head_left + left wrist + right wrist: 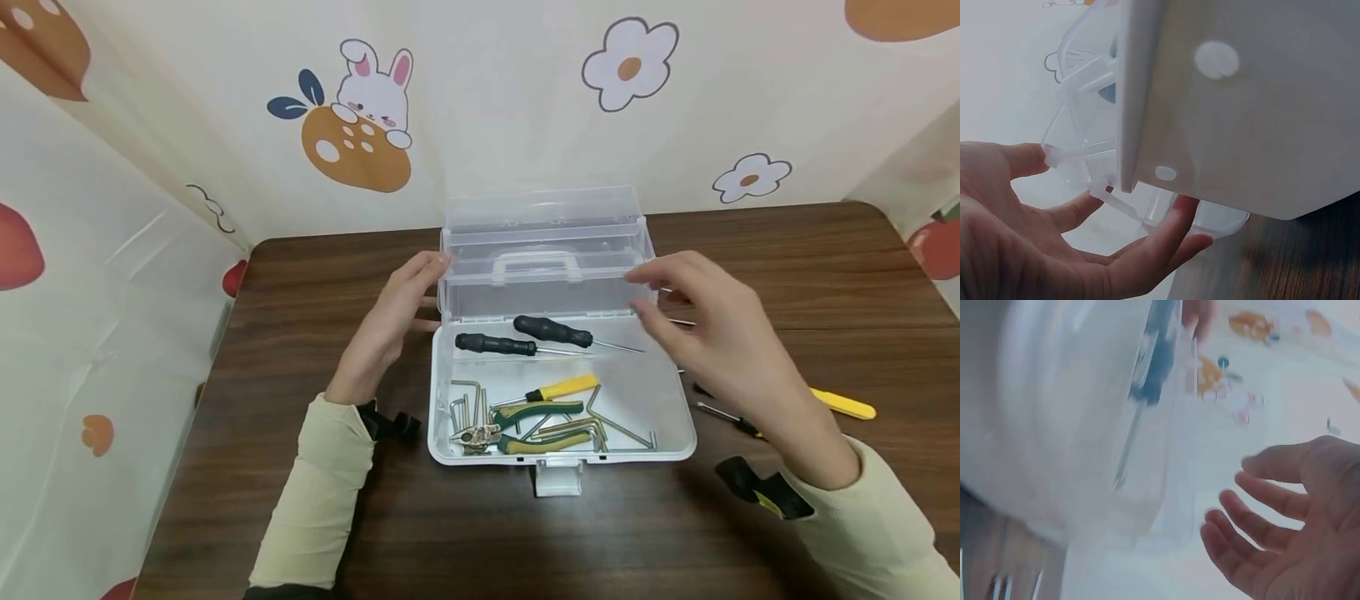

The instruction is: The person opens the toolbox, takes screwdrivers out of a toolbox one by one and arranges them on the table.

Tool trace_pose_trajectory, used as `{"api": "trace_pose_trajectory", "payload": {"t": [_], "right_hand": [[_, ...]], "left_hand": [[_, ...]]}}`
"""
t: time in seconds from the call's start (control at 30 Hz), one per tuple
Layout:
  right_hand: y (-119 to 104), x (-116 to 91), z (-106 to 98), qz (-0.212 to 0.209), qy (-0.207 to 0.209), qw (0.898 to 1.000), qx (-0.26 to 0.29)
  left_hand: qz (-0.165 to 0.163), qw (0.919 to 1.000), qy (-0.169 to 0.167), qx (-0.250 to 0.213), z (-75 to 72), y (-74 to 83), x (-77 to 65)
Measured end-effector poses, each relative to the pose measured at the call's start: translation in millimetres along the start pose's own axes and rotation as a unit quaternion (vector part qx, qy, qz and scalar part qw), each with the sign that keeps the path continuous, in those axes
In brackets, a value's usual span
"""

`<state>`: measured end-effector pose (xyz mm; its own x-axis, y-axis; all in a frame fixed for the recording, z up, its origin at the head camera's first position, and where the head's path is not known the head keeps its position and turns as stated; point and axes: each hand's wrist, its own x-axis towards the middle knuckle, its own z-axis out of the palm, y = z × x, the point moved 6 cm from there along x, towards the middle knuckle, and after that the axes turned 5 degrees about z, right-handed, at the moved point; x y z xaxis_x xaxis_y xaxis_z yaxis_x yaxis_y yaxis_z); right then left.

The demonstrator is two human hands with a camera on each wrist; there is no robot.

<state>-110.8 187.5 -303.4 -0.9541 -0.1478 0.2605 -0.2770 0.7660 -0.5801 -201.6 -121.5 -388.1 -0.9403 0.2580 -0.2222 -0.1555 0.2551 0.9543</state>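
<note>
A white toolbox (675, 437) with a raised clear lid (547, 292) stands before me. Two black-handled screwdrivers (495, 343) lie across its back part. In front of them are a yellow-handled screwdriver (566, 387), green-and-yellow pliers (540, 410) and several hex keys (622, 429). My left hand (393, 321) is at the lid's left side, its thumb tip at the lid's edge and its other fingers spread beneath, as the left wrist view shows. My right hand (708, 321) hovers by the lid's right side, fingers loosely bent and holding nothing.
To the right of the box, partly behind my right arm, more screwdrivers lie on the brown wooden table (555, 550), one with a yellow handle (843, 404). A wall covering with a rabbit and flowers (630, 65) rises behind the lid. The box's latch (558, 479) hangs down in front.
</note>
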Motion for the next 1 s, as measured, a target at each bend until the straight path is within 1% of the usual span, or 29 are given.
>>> {"api": "trace_pose_trajectory", "payload": {"t": [0.07, 0.17, 0.3, 0.4, 0.57, 0.77, 1.0], "right_hand": [[-13.5, 5.6, 9.3, -0.028, -0.033, 0.999, -0.009], [-28.5, 14.4, 25.5, -0.050, -0.092, 0.994, -0.028], [-37.5, 23.8, 46.9, -0.061, -0.169, 0.983, -0.047], [-38.3, 28.0, 59.6, -0.056, -0.208, 0.975, -0.055], [-39.3, 31.2, 73.8, -0.048, -0.236, 0.968, -0.075], [-42.2, 33.7, 81.2, -0.054, -0.244, 0.962, -0.108], [-46.5, 36.6, 86.0, -0.071, -0.244, 0.960, -0.115]], "left_hand": [[0.003, 1.0000, 0.001, 0.006, -0.6, 0.1, 0.1], [0.006, 1.0000, 0.002, 0.007, -0.5, -0.1, 0.2], [0.006, 1.0000, 0.002, 0.003, 1.3, -1.2, 0.9], [0.005, 1.0000, 0.001, -0.004, 3.2, -1.3, 1.7], [0.004, 0.9999, 0.002, -0.010, 4.6, 0.0, 3.0], [0.006, 1.0000, 0.004, -0.001, 2.7, 0.1, 3.6], [0.001, 1.0000, 0.005, 0.002, -1.4, -1.6, 3.8]]}}
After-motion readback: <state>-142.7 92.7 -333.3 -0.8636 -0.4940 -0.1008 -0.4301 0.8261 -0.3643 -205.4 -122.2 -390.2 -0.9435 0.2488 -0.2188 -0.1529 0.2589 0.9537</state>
